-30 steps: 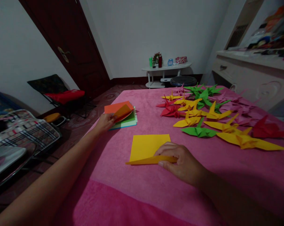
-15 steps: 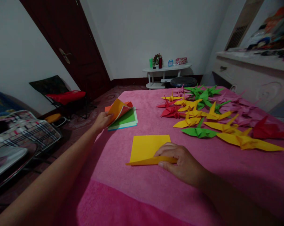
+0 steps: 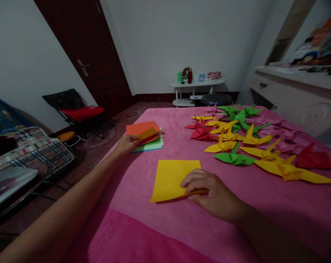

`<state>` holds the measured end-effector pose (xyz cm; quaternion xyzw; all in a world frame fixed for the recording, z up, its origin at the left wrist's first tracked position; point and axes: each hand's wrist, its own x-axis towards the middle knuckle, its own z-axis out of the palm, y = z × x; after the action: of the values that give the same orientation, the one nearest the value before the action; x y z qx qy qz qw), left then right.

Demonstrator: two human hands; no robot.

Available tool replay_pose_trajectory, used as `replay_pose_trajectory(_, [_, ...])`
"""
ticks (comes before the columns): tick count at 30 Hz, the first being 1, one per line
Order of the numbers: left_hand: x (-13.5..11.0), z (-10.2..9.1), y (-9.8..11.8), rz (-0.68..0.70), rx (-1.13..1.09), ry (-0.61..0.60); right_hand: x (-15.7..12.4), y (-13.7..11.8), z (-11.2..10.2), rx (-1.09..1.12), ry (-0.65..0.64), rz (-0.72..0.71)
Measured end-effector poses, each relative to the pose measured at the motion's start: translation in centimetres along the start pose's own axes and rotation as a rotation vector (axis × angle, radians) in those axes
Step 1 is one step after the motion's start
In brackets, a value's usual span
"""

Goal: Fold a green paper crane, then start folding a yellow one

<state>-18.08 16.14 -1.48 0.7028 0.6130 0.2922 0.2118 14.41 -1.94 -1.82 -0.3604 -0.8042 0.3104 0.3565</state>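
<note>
Yellow paper sheet (image 3: pixel 168 177) is found to the right of the paper stack (image 3: pixel 139 128) and nearer, its near right corner pinched by the right hand (image 3: pixel 213 197). At the stack's near left side, an upturned sheet (image 3: pixel 147 134) is grasped by the left hand (image 3: pixel 125 144).

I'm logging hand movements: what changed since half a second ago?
The left hand has lowered the raised orange paper toward the stack. The near edge of the yellow sheet, curled before, now lies flatter beside the right hand. Both hands kept hold; the paper cranes stayed put.
</note>
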Motion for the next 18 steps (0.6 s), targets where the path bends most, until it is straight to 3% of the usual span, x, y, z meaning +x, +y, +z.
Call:
replay_pose_trajectory(10, [-1.2,0.1,0.3,0.175,0.072,-0.038,-0.2,0.4,0.1,0.003,-0.007,-0.016])
replay_pose_trajectory(18, [-3.4,0.7,0.4,0.506,0.216,0.12,-0.3,0.3,0.2,0.025,0.004,-0.001])
